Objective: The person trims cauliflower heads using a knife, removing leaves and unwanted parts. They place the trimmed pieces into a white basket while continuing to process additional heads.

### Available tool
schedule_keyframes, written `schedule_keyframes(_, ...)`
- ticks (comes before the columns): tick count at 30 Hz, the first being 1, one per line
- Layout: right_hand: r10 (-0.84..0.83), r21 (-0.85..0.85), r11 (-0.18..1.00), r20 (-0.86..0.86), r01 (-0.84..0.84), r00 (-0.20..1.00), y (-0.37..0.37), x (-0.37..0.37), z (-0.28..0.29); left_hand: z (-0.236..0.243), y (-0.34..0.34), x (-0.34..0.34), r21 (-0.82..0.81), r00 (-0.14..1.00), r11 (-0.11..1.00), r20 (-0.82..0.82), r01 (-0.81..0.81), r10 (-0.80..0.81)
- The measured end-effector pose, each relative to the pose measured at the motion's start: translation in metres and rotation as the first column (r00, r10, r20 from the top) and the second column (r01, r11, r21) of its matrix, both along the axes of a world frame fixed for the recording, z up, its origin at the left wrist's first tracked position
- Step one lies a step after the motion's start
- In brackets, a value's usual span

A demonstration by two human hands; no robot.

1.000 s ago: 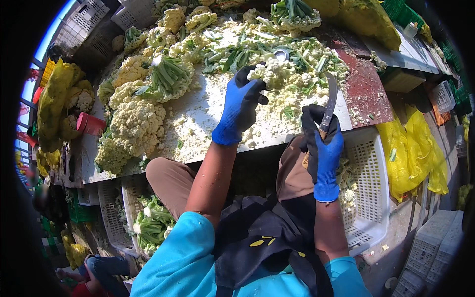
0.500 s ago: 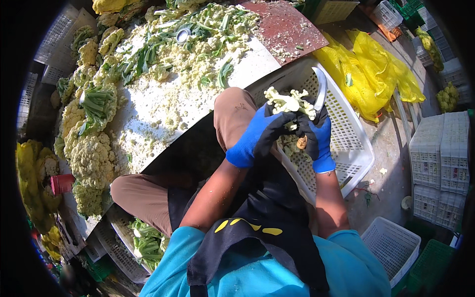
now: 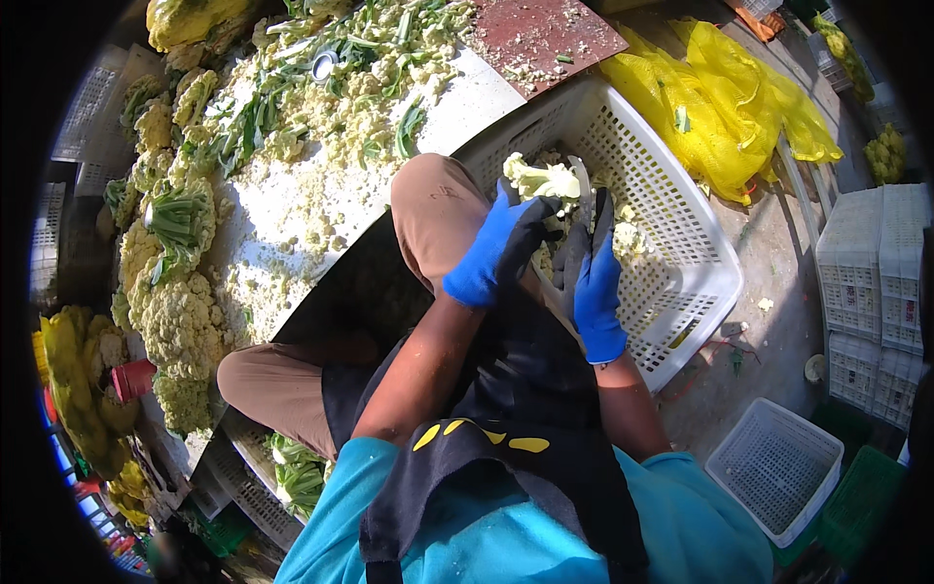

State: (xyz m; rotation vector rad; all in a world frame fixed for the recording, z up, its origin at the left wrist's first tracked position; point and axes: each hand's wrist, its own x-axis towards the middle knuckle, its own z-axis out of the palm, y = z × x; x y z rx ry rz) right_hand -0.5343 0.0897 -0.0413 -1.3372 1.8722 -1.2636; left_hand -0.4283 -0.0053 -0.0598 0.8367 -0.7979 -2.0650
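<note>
My left hand (image 3: 494,251), in a blue and black glove, is closed on a pale cauliflower piece (image 3: 541,181) with a thick stem. Facing it, my right hand (image 3: 597,289), gloved alike, is wrapped round a knife; its curved blade (image 3: 585,187) stands up against the right end of the cauliflower piece. The knife's handle is hidden in the glove. Both hands are over the near side of a white perforated crate (image 3: 715,229), which has cauliflower florets (image 3: 632,232) in it.
To the left, a white tabletop (image 3: 268,219) bears cauliflower heads (image 3: 180,316), crumbs and leaves. Yellow mesh bags (image 3: 715,92) lie beyond the crate. An empty white crate (image 3: 773,467) sits at lower right, near stacked white crates (image 3: 871,273).
My right hand has dropped lower and turned, bringing the blade left against the cauliflower piece. The piece in my left hand has shifted slightly left and turned. The whole view has shifted a little.
</note>
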Motion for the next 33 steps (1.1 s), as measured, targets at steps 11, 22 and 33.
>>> schedule_keyframes(11, -0.027, 0.092, 0.995, -0.101, 0.036, 0.995, -0.009, 0.015, -0.014, -0.014, 0.000, 0.007, -0.688, 0.860, 0.704, 0.456, 0.178, 0.228)
schedule_keyframes(22, 0.164, 0.225, 0.973, -0.523, -0.050, 0.836, -0.001, -0.022, -0.037, 0.000, 0.009, -0.008, -0.177, 0.958, 0.984, 0.283, -0.004, 0.055)
schedule_keyframes(33, -0.244, 0.422, 0.901, 0.683, -0.098, 0.688, 0.006, -0.053, -0.052, 0.008, 0.005, 0.004, -0.283, 0.997, 0.959, 0.077, -0.008, 0.031)
